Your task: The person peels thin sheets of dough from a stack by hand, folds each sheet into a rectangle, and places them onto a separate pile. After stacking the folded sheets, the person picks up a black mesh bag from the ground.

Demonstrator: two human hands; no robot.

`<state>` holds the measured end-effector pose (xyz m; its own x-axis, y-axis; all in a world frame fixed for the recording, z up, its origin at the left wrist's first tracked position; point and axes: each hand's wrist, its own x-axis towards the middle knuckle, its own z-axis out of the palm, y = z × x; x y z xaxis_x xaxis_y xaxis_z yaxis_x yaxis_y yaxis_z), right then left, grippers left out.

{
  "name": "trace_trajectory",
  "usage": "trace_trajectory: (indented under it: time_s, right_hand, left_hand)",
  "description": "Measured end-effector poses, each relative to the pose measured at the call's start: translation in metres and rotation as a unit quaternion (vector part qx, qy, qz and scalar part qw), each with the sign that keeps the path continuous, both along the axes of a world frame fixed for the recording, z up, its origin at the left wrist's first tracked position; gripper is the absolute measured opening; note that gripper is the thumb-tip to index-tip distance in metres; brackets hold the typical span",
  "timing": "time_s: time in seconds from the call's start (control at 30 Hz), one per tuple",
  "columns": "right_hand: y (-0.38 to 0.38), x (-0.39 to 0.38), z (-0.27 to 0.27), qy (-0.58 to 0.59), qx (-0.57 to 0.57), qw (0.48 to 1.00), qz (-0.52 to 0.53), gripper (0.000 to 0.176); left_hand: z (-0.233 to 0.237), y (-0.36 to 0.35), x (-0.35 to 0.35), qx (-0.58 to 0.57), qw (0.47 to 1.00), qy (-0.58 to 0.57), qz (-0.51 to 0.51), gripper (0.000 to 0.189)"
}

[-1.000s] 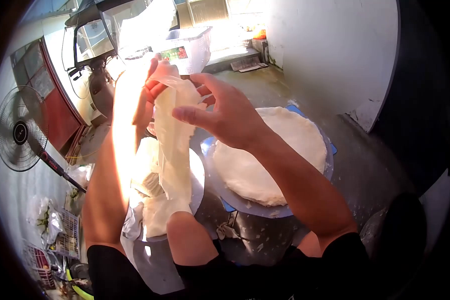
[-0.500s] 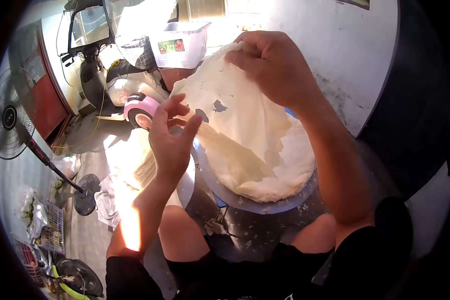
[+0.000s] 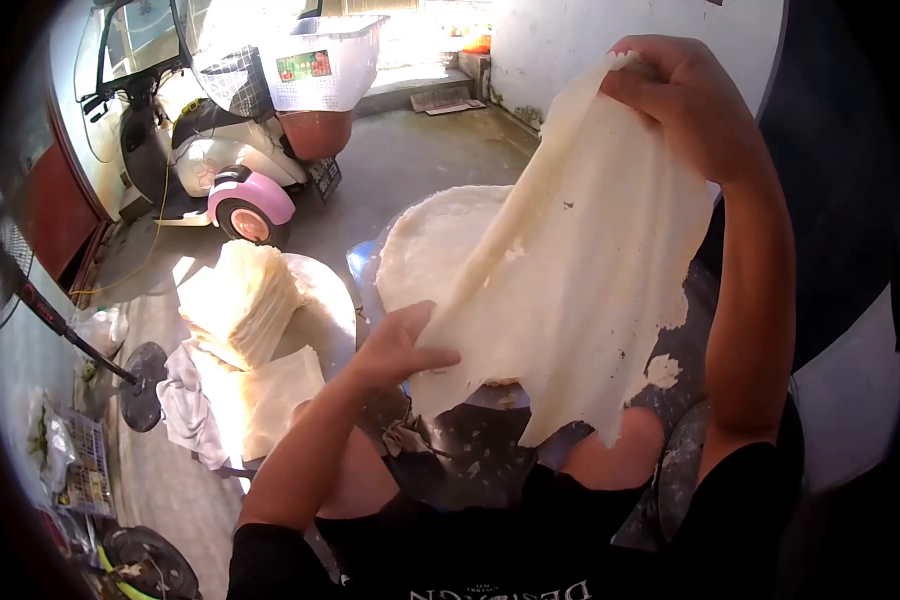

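Head view, hands (image 3: pixel 685 100) stretching thin, ragged sheet (image 3: pixel 590 290)

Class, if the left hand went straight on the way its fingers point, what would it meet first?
The thin pale sheet hanging from the right hand; the left hand seems to touch its lower edge, though depth is unclear.
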<state>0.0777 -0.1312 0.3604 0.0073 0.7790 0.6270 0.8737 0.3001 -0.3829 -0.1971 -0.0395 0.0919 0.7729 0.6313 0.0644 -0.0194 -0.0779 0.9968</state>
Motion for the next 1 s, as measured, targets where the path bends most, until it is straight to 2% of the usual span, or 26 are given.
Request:
trace_trajectory:
  time_s: [0.07, 0.13, 0.2, 0.27, 0.33, 0.4, 0.43, 0.5, 0.6, 0.63, 0.7, 0.73, 0.77, 0.83, 0.93, 1.0]
  right_hand:
    - [0.014, 0.031, -0.011, 0.040, -0.011, 0.999, -0.003, 0.023]
    - [0.036, 0.068, -0.026, 0.079, -0.019, 0.997, -0.005, 0.024]
    - [0.060, 0.102, -0.039, 0.114, -0.062, 0.991, -0.035, 0.026]
    - [0.084, 0.127, -0.048, 0.125, -0.033, 0.990, -0.049, 0.027]
    - [0.098, 0.140, -0.043, 0.137, -0.004, 0.989, -0.063, 0.028]
    - [0.106, 0.151, -0.038, 0.131, 0.102, 0.982, -0.090, 0.030]
    - [0.099, 0.144, -0.036, 0.132, 0.103, 0.982, -0.093, 0.030]
    - [0.081, 0.133, -0.039, 0.121, 0.173, 0.971, -0.110, 0.031]
    - [0.052, 0.128, -0.081, 0.125, 0.183, 0.967, -0.125, 0.030]
    - [0.041, 0.127, -0.102, 0.148, 0.142, 0.974, -0.093, 0.026]
    - [0.020, 0.136, -0.159, 0.181, 0.055, 0.981, -0.048, 0.018]
    - [0.013, 0.143, -0.193, 0.189, 0.010, 0.981, -0.033, 0.016]
    - [0.006, 0.149, -0.230, 0.156, -0.021, 0.987, -0.026, 0.015]
    - [-0.012, 0.151, -0.291, 0.092, -0.082, 0.992, -0.009, 0.015]
    - [-0.037, 0.147, -0.343, 0.066, -0.157, 0.985, 0.011, 0.019]
    - [-0.053, 0.145, -0.359, 0.072, -0.203, 0.976, 0.024, 0.022]
  left_hand:
    - [0.003, 0.035, -0.010, -0.022, 0.999, -0.049, -0.009, 0.041]
    - [0.031, 0.064, -0.017, -0.012, 0.999, -0.024, 0.044, 0.048]
    - [0.055, 0.105, -0.016, 0.044, 0.995, -0.012, 0.086, 0.043]
    - [0.094, 0.136, -0.004, 0.103, 0.983, 0.018, 0.154, 0.040]
    - [0.125, 0.175, 0.009, 0.273, 0.929, 0.035, 0.248, 0.040]
    - [0.163, 0.180, 0.022, 0.381, 0.867, 0.025, 0.319, 0.041]
    - [0.177, 0.180, 0.025, 0.467, 0.806, 0.045, 0.361, 0.038]
    - [0.183, 0.169, 0.028, 0.502, 0.792, -0.023, 0.346, 0.035]
    - [0.142, 0.147, 0.024, 0.549, 0.778, -0.038, 0.303, 0.029]
    - [0.119, 0.138, 0.020, 0.566, 0.774, -0.040, 0.280, 0.028]
    - [0.068, 0.122, 0.010, 0.562, 0.798, 0.012, 0.215, 0.026]
    - [0.041, 0.113, 0.006, 0.525, 0.828, 0.042, 0.194, 0.024]
    - [0.014, 0.105, 0.002, 0.485, 0.854, 0.072, 0.173, 0.022]
    - [-0.044, 0.097, -0.011, 0.456, 0.871, 0.148, 0.106, 0.018]
    - [-0.070, 0.075, -0.019, 0.413, 0.884, 0.212, 0.052, 0.016]
    - [-0.066, 0.064, -0.027, 0.457, 0.840, 0.287, -0.048, 0.012]
